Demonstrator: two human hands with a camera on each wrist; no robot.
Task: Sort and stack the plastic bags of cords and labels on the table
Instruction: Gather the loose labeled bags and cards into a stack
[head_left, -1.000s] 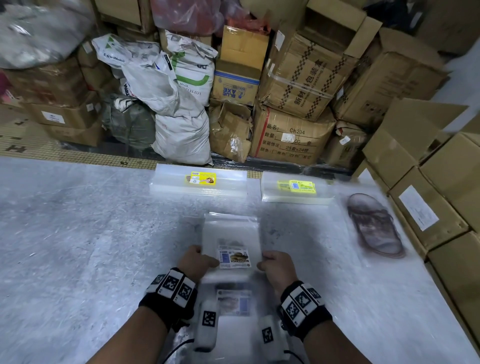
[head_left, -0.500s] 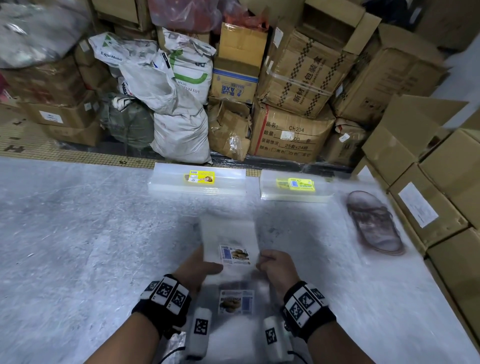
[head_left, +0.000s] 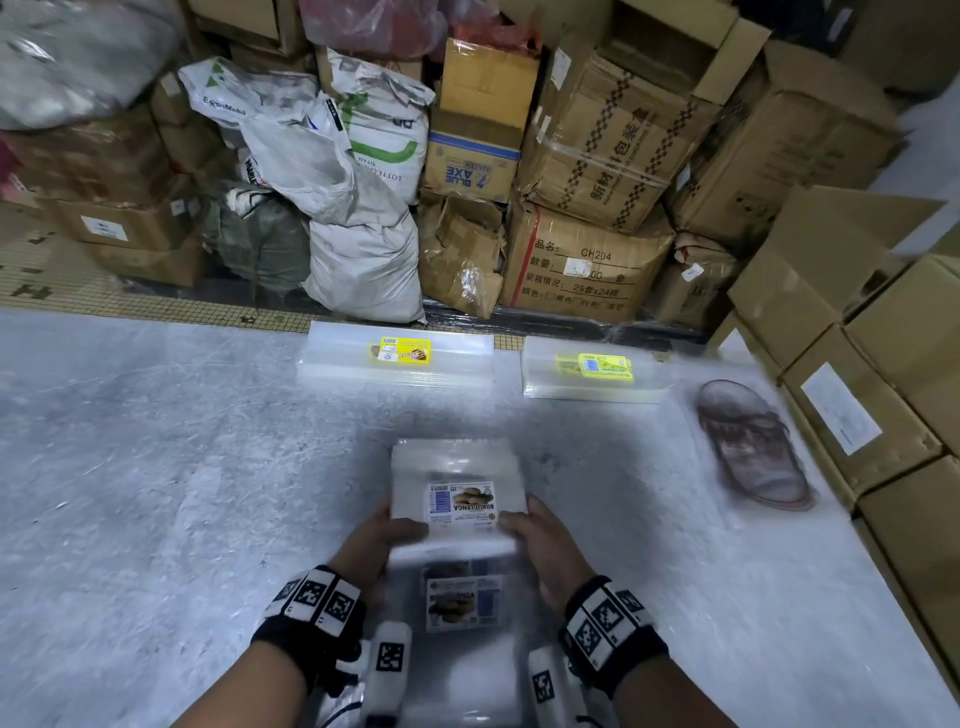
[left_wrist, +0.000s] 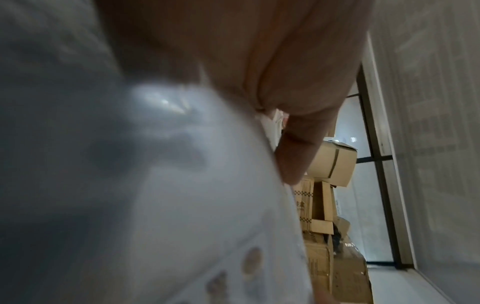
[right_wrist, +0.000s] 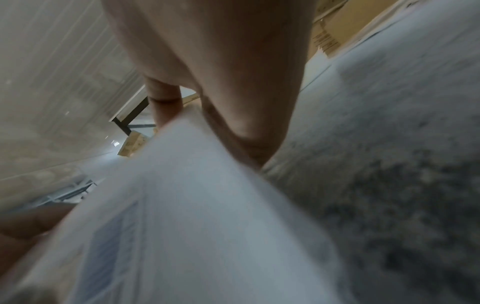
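Both hands hold one stack of clear labelled bags (head_left: 457, 499) near the bench's (head_left: 156, 493) near edge, left hand (head_left: 376, 535) pinching its left side, right hand (head_left: 540, 540) its right, thumbs on top. The stack reaches away beyond each grip. Two more bag stacks (head_left: 397, 358) (head_left: 592, 371) lie along the far edge.

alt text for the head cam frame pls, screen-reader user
Both hands, left hand and right hand, grip a stack of clear plastic bags with a white printed label above a grey table. Two flat clear-bag stacks with yellow labels lie at the far edge, before cardboard boxes.
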